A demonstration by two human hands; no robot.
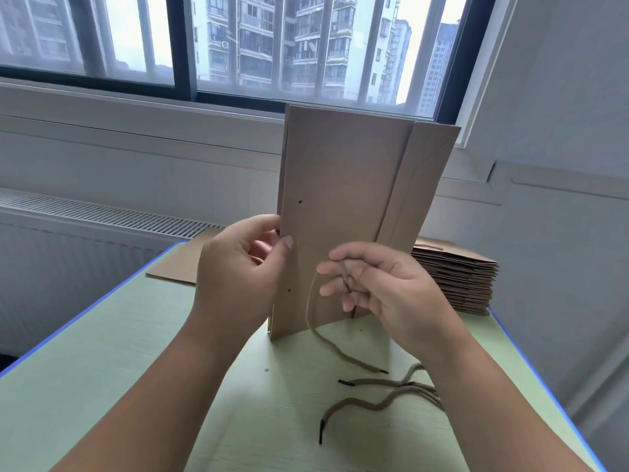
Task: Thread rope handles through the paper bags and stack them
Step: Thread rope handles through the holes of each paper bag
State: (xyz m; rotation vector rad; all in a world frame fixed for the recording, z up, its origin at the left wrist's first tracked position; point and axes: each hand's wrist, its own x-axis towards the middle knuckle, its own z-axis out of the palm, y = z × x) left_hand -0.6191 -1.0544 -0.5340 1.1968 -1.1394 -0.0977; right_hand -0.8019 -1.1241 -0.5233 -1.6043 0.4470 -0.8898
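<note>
Bag upright on counter, holed edge gripped by left hand, rope pinched near its dark tip in fingers of right hand: best to steady paper, aim tip squarely at lower hole, then feed through.

Two bare forearms lead to an uncovered left hand and right hand. The fingers have short, plain nails.
</note>
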